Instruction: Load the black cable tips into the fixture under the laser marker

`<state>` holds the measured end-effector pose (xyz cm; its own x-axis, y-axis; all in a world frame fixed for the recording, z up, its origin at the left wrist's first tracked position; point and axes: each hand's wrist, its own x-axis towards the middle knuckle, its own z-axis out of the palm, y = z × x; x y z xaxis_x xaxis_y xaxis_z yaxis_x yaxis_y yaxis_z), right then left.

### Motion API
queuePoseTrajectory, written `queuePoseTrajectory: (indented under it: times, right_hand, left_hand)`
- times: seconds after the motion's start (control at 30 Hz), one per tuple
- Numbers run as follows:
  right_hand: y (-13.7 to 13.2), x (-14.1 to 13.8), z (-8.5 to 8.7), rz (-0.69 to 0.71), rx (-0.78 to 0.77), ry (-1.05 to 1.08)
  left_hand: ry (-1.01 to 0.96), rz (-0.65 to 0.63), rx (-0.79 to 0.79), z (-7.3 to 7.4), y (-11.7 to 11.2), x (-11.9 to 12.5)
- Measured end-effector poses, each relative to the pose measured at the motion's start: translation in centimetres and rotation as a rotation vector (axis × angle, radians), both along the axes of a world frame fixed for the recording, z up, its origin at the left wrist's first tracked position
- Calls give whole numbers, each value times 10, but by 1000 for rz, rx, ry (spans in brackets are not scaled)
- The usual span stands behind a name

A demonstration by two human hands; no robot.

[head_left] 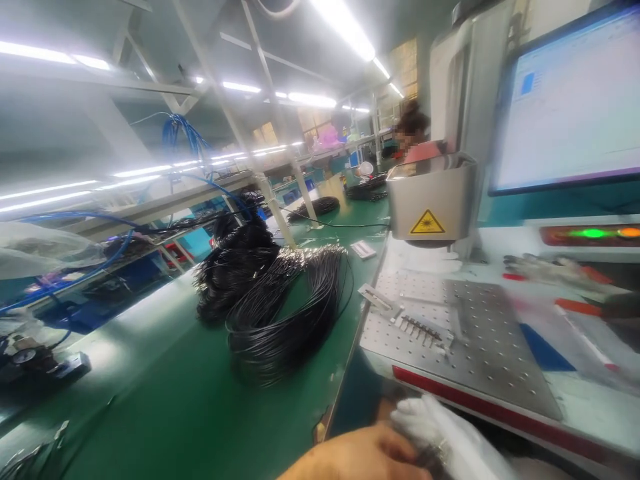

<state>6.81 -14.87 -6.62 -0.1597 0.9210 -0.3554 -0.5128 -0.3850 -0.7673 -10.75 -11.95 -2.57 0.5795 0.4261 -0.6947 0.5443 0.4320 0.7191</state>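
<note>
At the bottom edge my bare left hand [355,457] is closed, its fingers curled toward the other hand. Close beside it is my right hand [450,430] in a white glove, fingers pressed together. Something small and greyish shows between the two hands, too blurred to name. Just beyond them is the perforated metal plate [493,347] of a laser marking machine. A metal fixture [420,331] with a row of small slots or pins lies on that plate. Above it hangs the machine's head [433,200], with a yellow laser warning sign.
Coiled black cables [295,320] with metal ends lie on the green table [165,413], with a darker heap [235,267] behind. At right are a monitor [570,100], gloves [560,273] and a lit indicator panel [595,233]. A co-worker [417,140] sits farther back.
</note>
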Motion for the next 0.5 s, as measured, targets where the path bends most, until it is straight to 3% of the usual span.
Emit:
queuePoseTrajectory:
  times: [0.23,0.4,0.5]
  right_hand:
    - [-5,-4,-1,-45,-63,55]
    - [-6,-11,-5,-58,-106,47]
    - [-11,-19,-8,-54,-150,55]
  left_hand:
    - [-118,46,78,8,-5,24]
    - [-103,71,18,-4,-5,20]
    - [-9,-5,-42,-12,-2,9]
